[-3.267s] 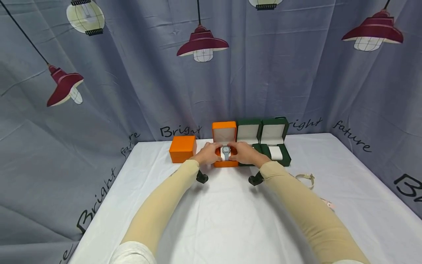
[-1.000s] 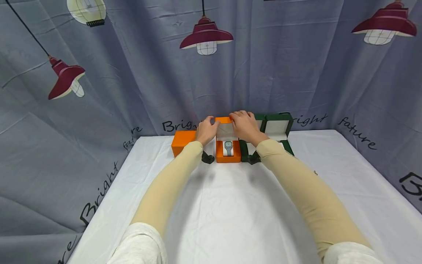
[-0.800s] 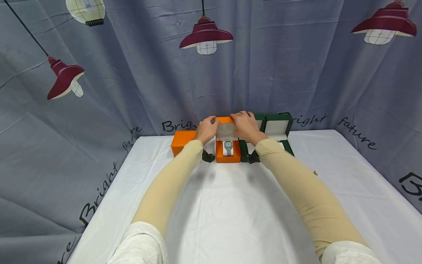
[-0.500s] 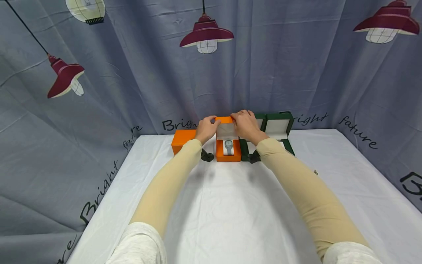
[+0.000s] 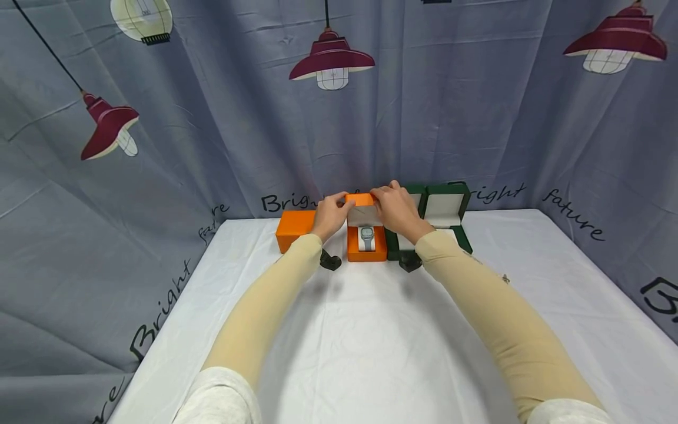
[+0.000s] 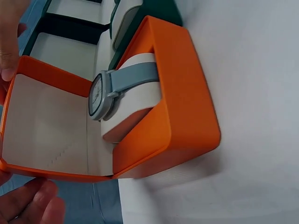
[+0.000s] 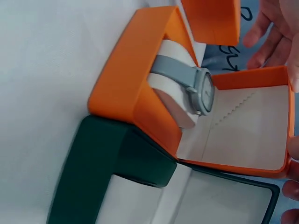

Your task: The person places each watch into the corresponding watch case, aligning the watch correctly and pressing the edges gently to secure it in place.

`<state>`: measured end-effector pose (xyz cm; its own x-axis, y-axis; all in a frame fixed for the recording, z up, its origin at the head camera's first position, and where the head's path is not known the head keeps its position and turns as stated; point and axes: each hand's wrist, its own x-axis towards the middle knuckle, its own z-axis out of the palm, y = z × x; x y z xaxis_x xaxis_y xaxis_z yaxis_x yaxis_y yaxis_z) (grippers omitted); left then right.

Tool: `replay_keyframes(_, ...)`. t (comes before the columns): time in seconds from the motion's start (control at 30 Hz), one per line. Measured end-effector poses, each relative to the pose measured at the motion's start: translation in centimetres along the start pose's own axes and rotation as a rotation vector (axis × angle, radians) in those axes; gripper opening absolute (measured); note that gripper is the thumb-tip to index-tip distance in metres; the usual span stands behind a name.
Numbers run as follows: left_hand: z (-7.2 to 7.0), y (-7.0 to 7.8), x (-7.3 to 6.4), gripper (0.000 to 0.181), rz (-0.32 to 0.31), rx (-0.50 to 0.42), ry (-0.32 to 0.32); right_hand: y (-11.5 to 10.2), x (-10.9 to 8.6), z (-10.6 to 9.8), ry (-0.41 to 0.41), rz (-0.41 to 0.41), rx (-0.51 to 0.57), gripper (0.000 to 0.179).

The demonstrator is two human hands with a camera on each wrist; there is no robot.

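Observation:
An orange watch box (image 5: pixel 367 257) stands with its lid (image 5: pixel 362 199) raised and leaning forward. Inside it, a grey-blue wristwatch (image 6: pixel 135 76) is wrapped round a white cushion (image 7: pixel 174 51), its dial facing the lid. My left hand (image 5: pixel 331 215) holds the lid's left top corner between thumb and fingers; in the left wrist view its curled fingers (image 6: pixel 35 205) lie beneath the lid edge. At the opposite corner my right hand (image 5: pixel 398 211) grips the lid, its fingertips (image 7: pixel 293 189) at the rim in the right wrist view.
A second orange box (image 5: pixel 293 229), closed, stands to the left. Right of the open box are two green watch boxes (image 5: pixel 449 197) with raised lids, partly behind my right hand and forearm. A small thing (image 5: pixel 505 278) lies by my right sleeve. Behind the white table (image 5: pixel 371 341) hangs a grey curtain.
Both hands have gone from beside the watch up to the lid's top corners. In the last half second the lid has tipped slightly forward and down with them.

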<state>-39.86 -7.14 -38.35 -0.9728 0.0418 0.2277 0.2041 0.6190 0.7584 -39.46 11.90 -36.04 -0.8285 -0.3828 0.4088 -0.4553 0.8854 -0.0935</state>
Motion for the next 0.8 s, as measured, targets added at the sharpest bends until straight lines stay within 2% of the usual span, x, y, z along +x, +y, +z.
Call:
replay_keyframes(0.3,0.2,-0.4,-1.0,0.047,0.039,0.007,0.022,-0.1,-0.9,0.2,-0.039,0.015,0.091,0.037)
replay_keyframes(0.57,0.6,-0.9,-1.8,0.046,0.071,-0.003,0.044,-0.3,-1.9,0.4,-0.022,0.007,0.135,0.034)
replay_keyframes(0.8,0.9,-1.5,-2.9,0.044,0.116,0.004,0.066,-0.6,-3.0,0.5,-0.037,0.015,0.169,0.033)
